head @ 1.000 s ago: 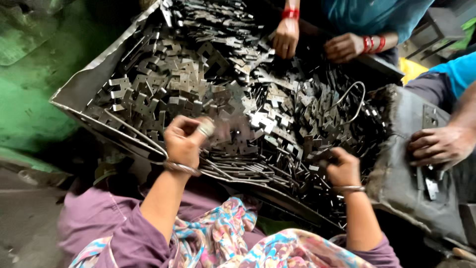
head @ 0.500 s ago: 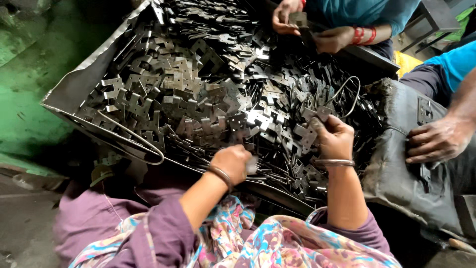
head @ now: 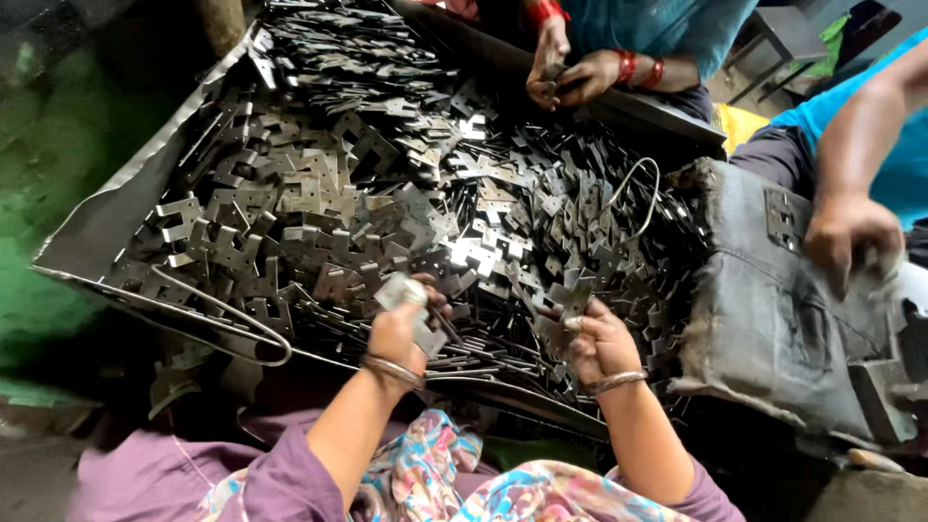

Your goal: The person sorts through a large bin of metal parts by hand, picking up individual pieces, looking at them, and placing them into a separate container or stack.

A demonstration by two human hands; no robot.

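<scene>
A big metal tray (head: 106,222) holds a heap of small grey stamped metal plates (head: 319,213) with notched edges. My left hand (head: 401,329) is raised over the near rim and grips a small metal plate (head: 396,290) between its fingertips. My right hand (head: 599,343) rests on the pile further right, its fingers closed on a stamped plate (head: 577,300). Both wrists wear thin metal bangles. My purple sleeves and patterned cloth fill the bottom of the view.
Across the tray a person in teal, with red bangles, handles a piece with both hands (head: 565,72). At the right another person's hand (head: 851,242) rests on a grey cloth-covered block (head: 773,319). Bent wire loops (head: 242,324) lie among the plates. A green surface lies left.
My left hand rose from the near rim back over the pile with a plate in its fingers. My right hand drew back toward the near rim.
</scene>
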